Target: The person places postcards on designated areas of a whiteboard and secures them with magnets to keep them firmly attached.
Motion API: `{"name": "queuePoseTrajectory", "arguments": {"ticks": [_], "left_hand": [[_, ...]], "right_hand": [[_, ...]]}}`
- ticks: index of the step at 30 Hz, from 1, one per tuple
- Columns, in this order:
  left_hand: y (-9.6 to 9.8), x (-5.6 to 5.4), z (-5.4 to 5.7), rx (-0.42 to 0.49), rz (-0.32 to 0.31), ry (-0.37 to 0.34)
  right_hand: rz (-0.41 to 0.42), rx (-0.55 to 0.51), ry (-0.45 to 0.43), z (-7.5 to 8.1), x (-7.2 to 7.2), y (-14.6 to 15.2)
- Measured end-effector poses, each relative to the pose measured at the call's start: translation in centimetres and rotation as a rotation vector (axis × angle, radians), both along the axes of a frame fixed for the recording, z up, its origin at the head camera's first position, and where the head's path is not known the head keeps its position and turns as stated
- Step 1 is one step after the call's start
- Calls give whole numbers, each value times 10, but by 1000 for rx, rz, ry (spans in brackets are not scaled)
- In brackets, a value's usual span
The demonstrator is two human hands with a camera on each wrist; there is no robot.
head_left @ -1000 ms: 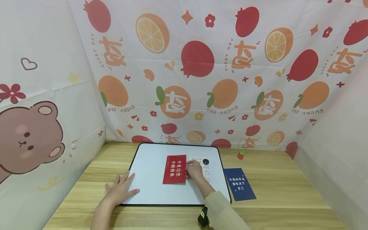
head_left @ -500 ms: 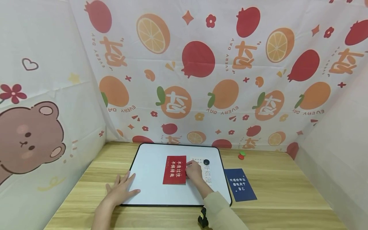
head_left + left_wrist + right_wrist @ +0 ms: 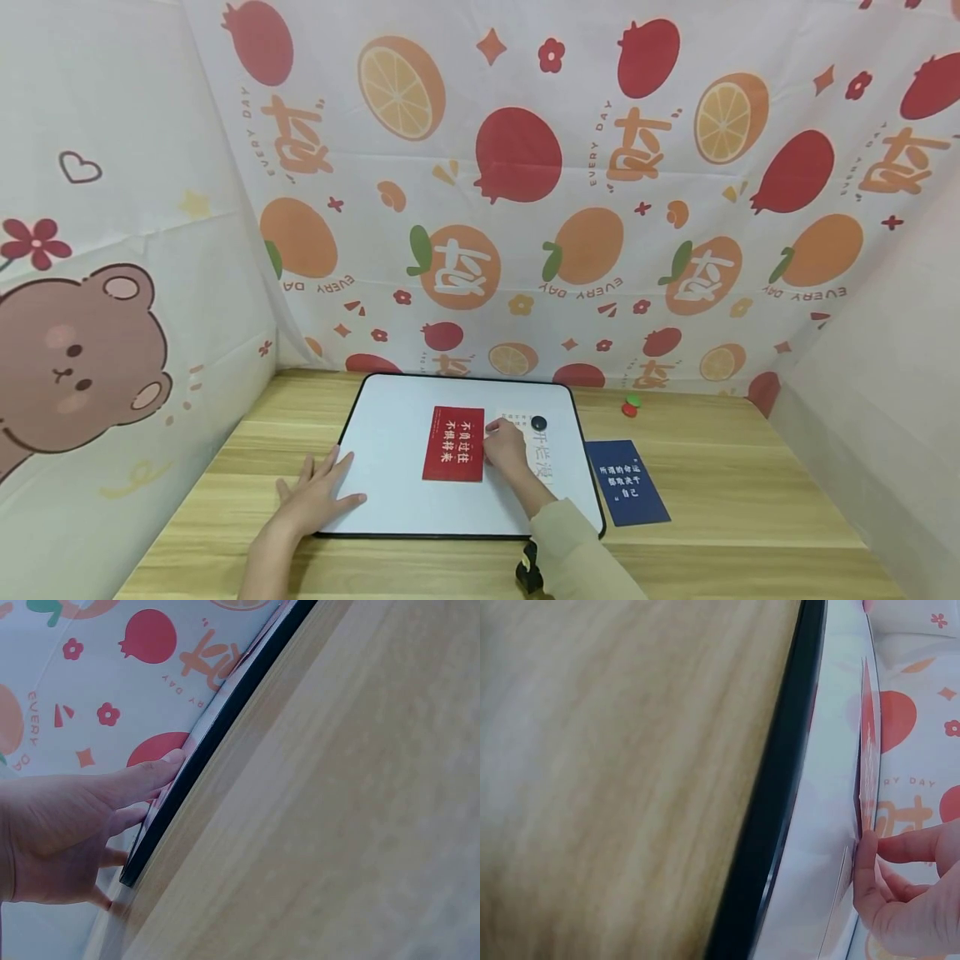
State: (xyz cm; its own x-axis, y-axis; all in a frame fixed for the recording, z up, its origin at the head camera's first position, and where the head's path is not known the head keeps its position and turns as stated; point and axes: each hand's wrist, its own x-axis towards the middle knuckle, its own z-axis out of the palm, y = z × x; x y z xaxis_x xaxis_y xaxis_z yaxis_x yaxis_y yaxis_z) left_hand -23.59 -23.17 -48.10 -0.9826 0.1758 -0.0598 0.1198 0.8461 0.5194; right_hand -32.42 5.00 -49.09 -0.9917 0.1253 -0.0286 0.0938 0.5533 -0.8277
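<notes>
The splayed left hand [image 3: 316, 497] likely steadies the black-framed white board [image 3: 392, 425]; the right hand [image 3: 507, 450] pinches a rectangular red paper card [image 3: 453, 444].

Left hand [image 3: 318, 497]: fingers spread, thumb out to its right.
Left forearm [image 3: 266, 562]: bare, behind the hand.
Right hand [image 3: 506, 448]: fingers curled, I see thumb and index tips close together.
Right sleeve [image 3: 576, 540]: beige, behind the wrist [image 3: 536, 496].
</notes>
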Motion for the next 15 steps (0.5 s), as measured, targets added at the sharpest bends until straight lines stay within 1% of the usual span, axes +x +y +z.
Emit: {"name": "queuePoseTrajectory", "arguments": {"ticks": [7,15], "left_hand": [[0,1,-1,-1,-6,0],[0,0,0,-2,-3,7]], "right_hand": [[10,-15,-17,-1,1,1],[13,-10,-17,3,0,4]]}}
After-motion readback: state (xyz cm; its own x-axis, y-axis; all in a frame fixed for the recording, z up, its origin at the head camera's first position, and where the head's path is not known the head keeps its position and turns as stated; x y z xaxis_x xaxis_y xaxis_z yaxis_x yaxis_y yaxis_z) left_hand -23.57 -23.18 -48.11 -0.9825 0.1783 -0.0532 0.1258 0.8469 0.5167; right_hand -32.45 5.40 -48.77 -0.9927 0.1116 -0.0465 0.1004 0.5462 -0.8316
